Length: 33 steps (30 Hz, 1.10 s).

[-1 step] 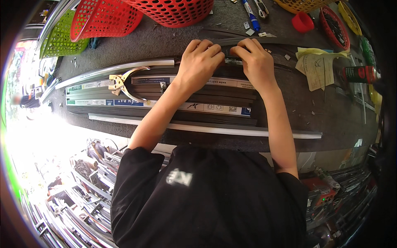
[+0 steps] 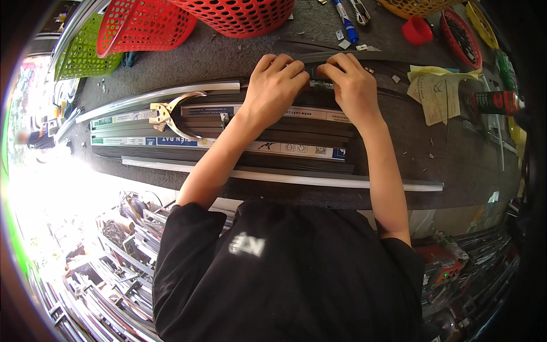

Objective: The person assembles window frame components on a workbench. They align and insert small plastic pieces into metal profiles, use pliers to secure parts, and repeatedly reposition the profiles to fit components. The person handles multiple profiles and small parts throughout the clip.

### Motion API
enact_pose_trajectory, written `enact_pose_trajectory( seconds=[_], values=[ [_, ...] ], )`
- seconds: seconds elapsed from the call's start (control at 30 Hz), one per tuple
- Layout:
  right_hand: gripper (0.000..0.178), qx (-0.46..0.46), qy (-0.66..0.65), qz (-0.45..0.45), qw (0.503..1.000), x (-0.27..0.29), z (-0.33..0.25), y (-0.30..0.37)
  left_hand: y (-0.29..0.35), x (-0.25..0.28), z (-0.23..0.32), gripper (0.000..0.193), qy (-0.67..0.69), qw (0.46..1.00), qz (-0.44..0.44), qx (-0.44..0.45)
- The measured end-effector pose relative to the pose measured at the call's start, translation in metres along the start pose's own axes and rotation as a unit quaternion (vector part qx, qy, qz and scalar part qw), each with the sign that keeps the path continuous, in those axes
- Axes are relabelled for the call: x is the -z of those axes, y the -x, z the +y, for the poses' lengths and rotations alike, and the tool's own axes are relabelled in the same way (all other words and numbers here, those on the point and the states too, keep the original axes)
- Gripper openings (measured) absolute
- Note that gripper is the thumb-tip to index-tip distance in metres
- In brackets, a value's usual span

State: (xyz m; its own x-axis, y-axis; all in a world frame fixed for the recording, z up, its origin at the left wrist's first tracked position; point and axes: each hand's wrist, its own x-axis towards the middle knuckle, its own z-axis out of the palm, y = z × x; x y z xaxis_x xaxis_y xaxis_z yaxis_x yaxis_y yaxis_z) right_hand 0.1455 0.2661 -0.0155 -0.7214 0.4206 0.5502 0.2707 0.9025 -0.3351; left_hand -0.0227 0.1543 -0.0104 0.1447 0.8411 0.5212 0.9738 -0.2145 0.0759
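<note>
Both my hands work close together over the far side of the dark workbench (image 2: 450, 162). My left hand (image 2: 275, 85) is closed, its fingers curled down and pinched toward the right. Facing it, my right hand (image 2: 353, 84) is closed too, thumb and fingers bent inward. A small dark thing (image 2: 313, 69) shows in the gap between them; its kind is hidden by my fingers. Just beyond lies a long dark strip (image 2: 376, 55). Under my forearms are several brown profile bars (image 2: 319, 132) with printed labels. Punch pliers (image 2: 164, 115) with gold-coloured jaws and silver handles lie on them, left of my left forearm.
White-edged strips (image 2: 171, 98) flank the bars, one along the front edge (image 2: 302, 179). Red baskets (image 2: 236, 17) and a green basket (image 2: 85, 54) stand at the back left. A blue marker (image 2: 346, 23), a red cup (image 2: 417, 31), paper slips (image 2: 436, 94) and a spray can (image 2: 494, 103) lie rightward.
</note>
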Motion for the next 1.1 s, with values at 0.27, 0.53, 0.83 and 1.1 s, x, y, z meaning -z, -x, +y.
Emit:
enact_pose_trajectory(
  seconds=[0.27,0.53,0.83,1.1],
  values=[
    [0.029,-0.007,0.014,0.017,1.000,0.0027,0.0006,-0.0015,0.0006,0.0002,-0.0018,0.017,-0.013,1.000,-0.002,-0.001],
    [0.029,0.003,0.020,0.024,1.000,0.0028,-0.0002,-0.0014,0.0014,0.0010,-0.0017,0.017,-0.020,1.000,-0.004,-0.004],
    [0.028,0.018,0.004,0.013,1.000,0.0002,-0.0041,-0.0003,0.0005,0.0023,0.0007,0.005,-0.006,1.000,0.009,0.001],
    [0.012,-0.108,-0.143,-0.108,0.978,0.0078,-0.0036,0.0026,0.0008,0.0003,-0.0040,0.015,-0.002,1.000,-0.003,0.007]
  ],
)
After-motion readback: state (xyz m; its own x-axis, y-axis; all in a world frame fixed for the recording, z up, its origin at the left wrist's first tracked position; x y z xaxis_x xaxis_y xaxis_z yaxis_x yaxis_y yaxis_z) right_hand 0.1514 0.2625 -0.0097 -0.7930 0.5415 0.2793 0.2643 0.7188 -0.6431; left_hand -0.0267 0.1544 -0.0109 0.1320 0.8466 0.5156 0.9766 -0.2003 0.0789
